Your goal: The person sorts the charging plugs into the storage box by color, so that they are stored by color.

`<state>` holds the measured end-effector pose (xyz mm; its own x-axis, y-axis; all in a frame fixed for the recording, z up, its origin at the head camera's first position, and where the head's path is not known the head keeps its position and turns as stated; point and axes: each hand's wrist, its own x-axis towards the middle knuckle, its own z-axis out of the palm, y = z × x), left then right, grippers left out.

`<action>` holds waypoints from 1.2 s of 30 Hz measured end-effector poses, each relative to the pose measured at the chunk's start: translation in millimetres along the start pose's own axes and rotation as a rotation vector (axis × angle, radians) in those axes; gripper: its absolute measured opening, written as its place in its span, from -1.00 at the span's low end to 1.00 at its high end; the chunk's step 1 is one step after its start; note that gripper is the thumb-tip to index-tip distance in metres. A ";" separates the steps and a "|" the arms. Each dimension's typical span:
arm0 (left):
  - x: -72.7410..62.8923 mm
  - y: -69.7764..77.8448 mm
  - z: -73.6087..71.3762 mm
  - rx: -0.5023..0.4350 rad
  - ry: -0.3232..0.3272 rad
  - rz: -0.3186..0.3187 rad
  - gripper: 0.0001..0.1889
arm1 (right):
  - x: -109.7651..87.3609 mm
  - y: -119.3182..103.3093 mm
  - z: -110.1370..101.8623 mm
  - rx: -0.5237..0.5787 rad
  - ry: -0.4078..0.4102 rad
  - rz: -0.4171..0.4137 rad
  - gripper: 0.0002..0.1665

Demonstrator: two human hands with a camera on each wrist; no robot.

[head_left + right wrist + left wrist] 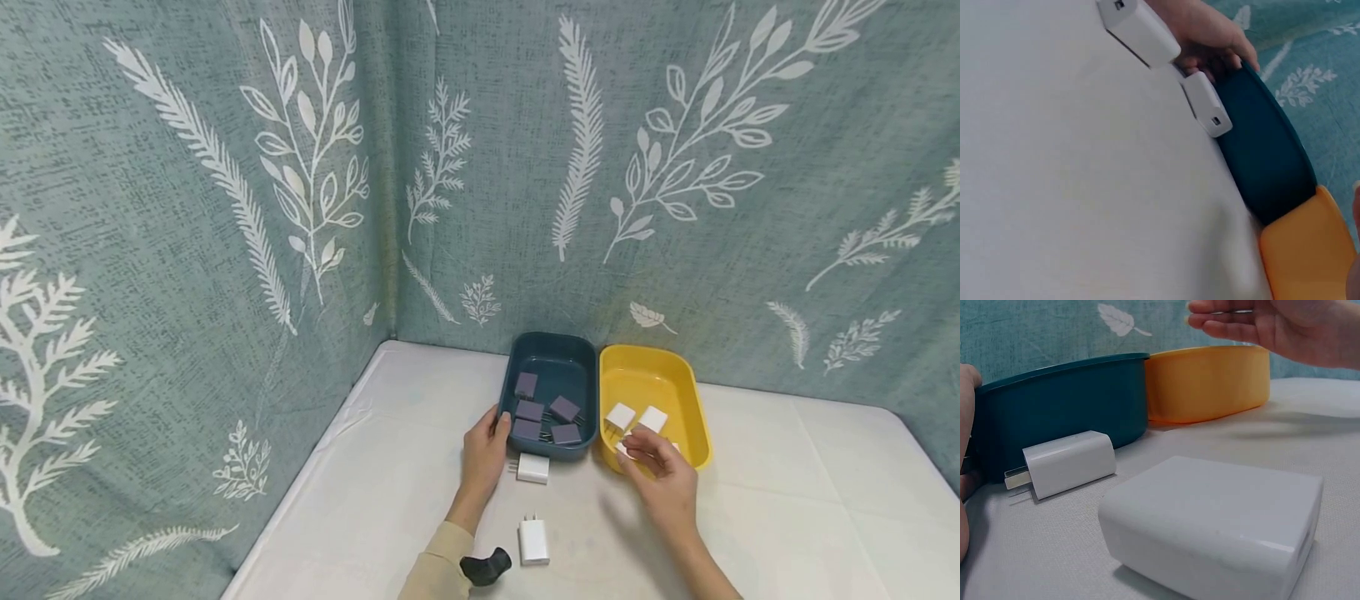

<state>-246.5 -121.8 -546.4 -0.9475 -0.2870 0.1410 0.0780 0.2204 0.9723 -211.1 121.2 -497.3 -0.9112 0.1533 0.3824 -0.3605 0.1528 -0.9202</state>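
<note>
My left hand point(483, 454) grips the near left corner of a dark blue bin point(555, 452), its thumb over the rim. Several purple-grey plug chargers point(565, 408) lie inside. Over the near end of the yellow bin point(701, 425) hovers my right hand point(663, 479), fingers loosely bent and nothing seen between them. White plug chargers point(652, 418) lie in that bin, some partly hidden by the hand. One white charger point(1072, 464) sits on the cloth against the blue bin's near wall. Closer to me lies another white charger point(534, 542), prongs pointing away.
The two bins stand side by side near the back curtain point(487, 208). A white cloth point(787, 500) covers the table. A black strap-like piece point(486, 567) shows at the left sleeve point(442, 558).
</note>
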 end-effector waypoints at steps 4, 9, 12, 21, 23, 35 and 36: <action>0.2 0.9 -0.1 0.001 0.003 -0.002 -0.51 | -3.8 0.5 3.7 0.009 -0.019 0.005 -0.58; -0.2 1.5 0.6 -0.002 -0.002 0.003 -0.51 | -8.6 3.4 6.4 -0.017 -0.039 0.029 -0.54; -0.7 1.7 0.7 -0.008 -0.006 0.005 -0.51 | -10.2 4.3 7.7 0.001 -0.043 0.045 -0.54; -0.6 3.2 0.4 -0.013 -0.005 -0.005 -0.51 | -17.2 2.0 10.2 -0.015 -0.077 0.064 -0.55; -0.4 3.0 0.3 -0.012 -0.004 -0.005 -0.51 | -18.1 1.5 10.9 -0.024 -0.087 0.082 -0.56; -0.5 0.7 0.6 -0.003 0.000 0.001 -0.51 | -30.4 6.7 19.1 -0.029 -0.173 0.113 -0.51; -0.7 0.7 0.9 -0.004 -0.001 0.003 -0.51 | -31.8 6.9 19.8 -0.028 -0.180 0.123 -0.51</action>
<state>-246.1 -120.7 -546.0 -0.9476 -0.2853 0.1438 0.0821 0.2173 0.9726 -188.6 98.1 -517.4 -0.9698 -0.0039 0.2440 -0.2410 0.1716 -0.9552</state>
